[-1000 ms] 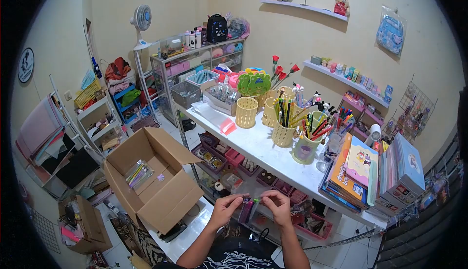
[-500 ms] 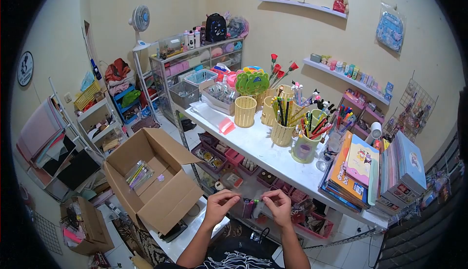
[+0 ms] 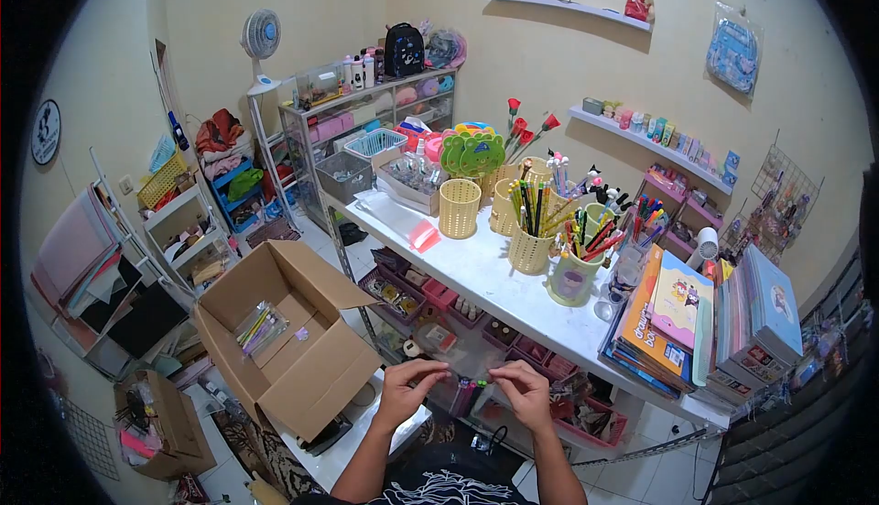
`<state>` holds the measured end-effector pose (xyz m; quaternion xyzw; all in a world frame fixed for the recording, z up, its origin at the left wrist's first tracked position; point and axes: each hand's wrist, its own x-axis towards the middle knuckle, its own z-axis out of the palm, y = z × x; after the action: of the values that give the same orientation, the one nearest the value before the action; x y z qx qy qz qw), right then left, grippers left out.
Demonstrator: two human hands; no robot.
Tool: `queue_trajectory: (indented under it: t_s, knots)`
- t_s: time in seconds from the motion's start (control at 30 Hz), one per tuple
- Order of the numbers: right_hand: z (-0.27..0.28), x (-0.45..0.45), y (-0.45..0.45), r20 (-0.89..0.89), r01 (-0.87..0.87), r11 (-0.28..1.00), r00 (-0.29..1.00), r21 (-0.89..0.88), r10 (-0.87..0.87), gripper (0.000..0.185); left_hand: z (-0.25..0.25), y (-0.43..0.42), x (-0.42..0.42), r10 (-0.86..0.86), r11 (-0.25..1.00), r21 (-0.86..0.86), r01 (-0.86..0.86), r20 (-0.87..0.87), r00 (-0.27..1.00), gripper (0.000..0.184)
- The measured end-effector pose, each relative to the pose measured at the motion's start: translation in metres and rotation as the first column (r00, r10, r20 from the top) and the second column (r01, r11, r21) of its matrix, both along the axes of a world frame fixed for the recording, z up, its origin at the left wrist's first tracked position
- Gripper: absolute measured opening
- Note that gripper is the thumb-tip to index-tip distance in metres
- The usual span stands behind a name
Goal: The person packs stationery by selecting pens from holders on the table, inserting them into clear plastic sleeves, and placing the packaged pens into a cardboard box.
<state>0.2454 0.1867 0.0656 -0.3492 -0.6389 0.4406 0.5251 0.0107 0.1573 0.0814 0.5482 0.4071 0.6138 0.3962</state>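
Note:
Between my two hands hangs a clear plastic bag (image 3: 469,397) with several pens in it, their green and pink ends near the top. My left hand (image 3: 410,391) pinches the bag's upper left edge between thumb and fingers. On the other side, my right hand (image 3: 524,391) pinches the upper right edge close to a green pen end. The bag's thin film is hard to make out. To the left, an open cardboard box (image 3: 320,379) holds a clear packet of pens (image 3: 262,327) and a small purple piece (image 3: 301,333).
Beyond my hands, a white table (image 3: 476,276) bears woven baskets (image 3: 459,208), pen holders (image 3: 572,278), and stacked books (image 3: 655,322). Pink trays (image 3: 591,421) of goods sit under it. A glass cabinet (image 3: 311,152) and a fan (image 3: 261,33) stand at the back left.
My hands have moved slightly apart at the bag's top edge. The pens now hang lower between them, with their coloured ends more in view.

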Motion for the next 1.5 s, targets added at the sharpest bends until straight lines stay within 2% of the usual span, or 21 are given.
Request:
queue_trajectory:
  t_s: [0.07, 0.2, 0.3, 0.37, 0.6, 0.87, 1.0, 1.07, 1.1, 1.17, 1.2, 1.23, 1.27, 1.3, 1.37, 1.5]
  knots:
    - [0.01, -0.001, -0.002, 0.082, 0.028, 0.994, 0.996, 0.106, -0.037, 0.022, 0.011, 0.001, -0.003, 0.027, 0.992, 0.123, 0.002, -0.231, 0.972, 0.016]
    - [0.019, 0.0, -0.005, 0.119, 0.037, 0.994, 0.992, 0.105, -0.049, 0.023, 0.016, 0.0, -0.002, 0.088, 0.991, 0.126, -0.052, -0.305, 0.948, 0.018]
    - [0.02, 0.002, -0.004, 0.224, 0.088, 0.988, 0.968, 0.127, -0.115, 0.025, 0.017, 0.0, -0.002, 0.099, 0.992, 0.11, -0.065, -0.346, 0.933, 0.017]
    - [0.021, 0.002, -0.004, 0.26, 0.109, 0.982, 0.954, 0.157, -0.147, 0.024, 0.016, 0.001, -0.002, 0.184, 0.975, 0.193, -0.109, -0.425, 0.886, 0.017]
    - [0.028, 0.001, -0.007, 0.3, 0.108, 0.973, 0.939, 0.205, -0.168, 0.023, 0.018, 0.001, -0.006, 0.16, 0.979, 0.184, -0.082, -0.457, 0.875, 0.016]
    - [0.034, 0.002, -0.008, 0.259, 0.107, 0.981, 0.955, 0.161, -0.146, 0.019, 0.023, -0.003, -0.012, 0.035, 0.996, -0.067, -0.063, -0.357, 0.933, 0.014]
    - [0.036, 0.004, -0.008, 0.291, 0.096, 0.975, 0.944, 0.2, -0.153, 0.016, 0.032, -0.004, -0.011, 0.078, 0.997, 0.021, -0.077, -0.476, 0.876, 0.011]
    - [0.041, 0.003, -0.007, 0.347, 0.077, 0.925, 0.913, 0.372, -0.215, 0.013, 0.035, -0.003, -0.011, 0.03, 0.983, 0.178, 0.048, -0.411, 0.911, 0.012]
    - [0.038, 0.001, -0.007, 0.347, 0.077, 0.925, 0.913, 0.371, -0.215, 0.013, 0.029, -0.002, -0.009, 0.03, 0.983, 0.178, 0.048, -0.411, 0.911, 0.012]
    - [0.025, -0.005, -0.002, 0.135, -0.012, 0.971, 0.991, 0.237, -0.02, 0.011, 0.006, 0.002, -0.005, -0.22, 0.975, 0.024, 0.223, -0.071, 0.973, 0.014]
    - [0.02, -0.004, -0.003, 0.135, -0.013, 0.971, 0.991, 0.239, -0.02, 0.011, -0.005, 0.003, -0.005, -0.22, 0.975, 0.027, 0.222, -0.071, 0.973, 0.014]
    - [0.013, -0.002, -0.005, 0.124, -0.022, 1.0, 0.992, 0.008, 0.021, 0.01, -0.015, 0.004, -0.003, -0.21, 0.975, -0.076, 0.207, -0.028, 0.977, 0.013]
    - [0.008, -0.001, -0.007, 0.103, -0.033, 0.974, 0.993, -0.226, 0.058, 0.01, -0.022, 0.004, -0.002, -0.196, 0.964, -0.181, 0.195, 0.015, 0.981, 0.014]
    - [0.002, -0.002, -0.005, 0.104, -0.034, 0.974, 0.993, -0.225, 0.058, 0.01, -0.024, 0.006, 0.001, -0.195, 0.964, -0.18, 0.194, 0.015, 0.981, 0.014]
    - [-0.006, -0.01, -0.003, -0.033, -0.019, 0.981, 0.999, -0.191, 0.013, 0.01, -0.027, 0.007, 0.007, -0.158, 0.97, -0.166, 0.177, 0.124, 0.98, 0.013]
    - [-0.006, -0.017, -0.004, -0.088, -0.004, 0.977, 0.996, -0.215, -0.015, 0.01, -0.034, 0.01, 0.012, -0.103, 0.987, -0.104, 0.12, 0.155, 0.983, 0.013]
